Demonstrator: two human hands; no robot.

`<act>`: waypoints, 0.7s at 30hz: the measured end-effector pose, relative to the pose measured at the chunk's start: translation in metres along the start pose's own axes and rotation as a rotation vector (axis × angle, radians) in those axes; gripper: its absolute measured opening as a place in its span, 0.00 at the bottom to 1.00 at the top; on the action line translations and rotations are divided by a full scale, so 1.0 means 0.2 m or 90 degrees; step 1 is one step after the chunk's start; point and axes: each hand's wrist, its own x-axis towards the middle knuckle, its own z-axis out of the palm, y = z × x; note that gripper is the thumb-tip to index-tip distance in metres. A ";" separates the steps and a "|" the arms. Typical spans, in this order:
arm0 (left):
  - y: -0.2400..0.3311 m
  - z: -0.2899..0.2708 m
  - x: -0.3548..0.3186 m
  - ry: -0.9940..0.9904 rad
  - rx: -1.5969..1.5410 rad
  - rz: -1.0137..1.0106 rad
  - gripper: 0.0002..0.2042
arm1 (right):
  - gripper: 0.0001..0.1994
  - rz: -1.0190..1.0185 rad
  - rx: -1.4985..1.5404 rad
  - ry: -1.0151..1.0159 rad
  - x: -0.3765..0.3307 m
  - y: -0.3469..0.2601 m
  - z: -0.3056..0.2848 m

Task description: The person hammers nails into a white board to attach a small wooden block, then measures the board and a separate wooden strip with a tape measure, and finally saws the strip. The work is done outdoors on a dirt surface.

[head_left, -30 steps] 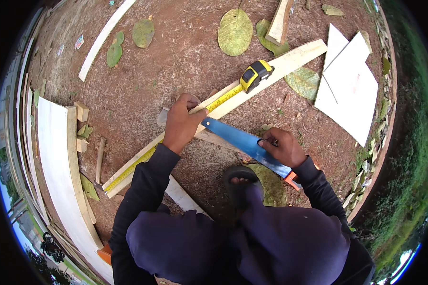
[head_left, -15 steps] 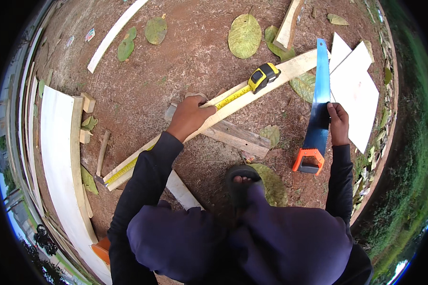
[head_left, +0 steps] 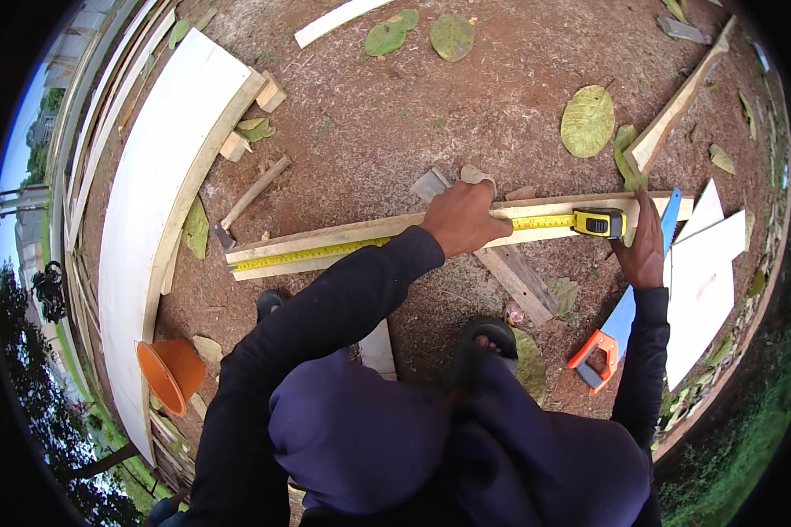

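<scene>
A long wooden plank (head_left: 343, 232) lies across the ground in front of me, with a yellow tape measure blade (head_left: 316, 255) stretched along it. The black-and-yellow tape measure case (head_left: 598, 223) sits towards the plank's right end. My left hand (head_left: 466, 217) is closed around the plank's middle, its thumb by the blade. My right hand (head_left: 642, 244) reaches over the plank just right of the case, fingers stretched and thumb apart. Beside that forearm a handsaw (head_left: 622, 318) with a blue blade and orange-black handle rests on the ground, partly hidden by my wrist.
A hammer (head_left: 253, 197) lies near the plank's left end. A long white board (head_left: 171, 149) and an orange bucket (head_left: 172, 373) are on the left. White panels (head_left: 703, 299) lie at right. Beneath the plank is a shorter wood piece (head_left: 520, 279). My sandalled foot (head_left: 489, 338) is close by.
My right hand has let go of the saw, which now lies on the ground, and has moved onto the plank by the tape case. The view has shifted; my left hand stays on the plank.
</scene>
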 end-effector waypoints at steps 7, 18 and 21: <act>-0.07 -0.02 -0.06 0.018 -0.055 -0.006 0.30 | 0.36 -0.164 -0.056 -0.115 0.16 0.10 -0.03; -0.42 -0.36 -0.27 0.040 -0.030 0.065 0.26 | 0.32 -0.339 0.035 -0.072 0.11 -0.28 -0.04; -0.50 -0.52 -0.32 0.001 0.001 0.071 0.25 | 0.32 -0.340 0.089 -0.052 0.07 -0.46 0.01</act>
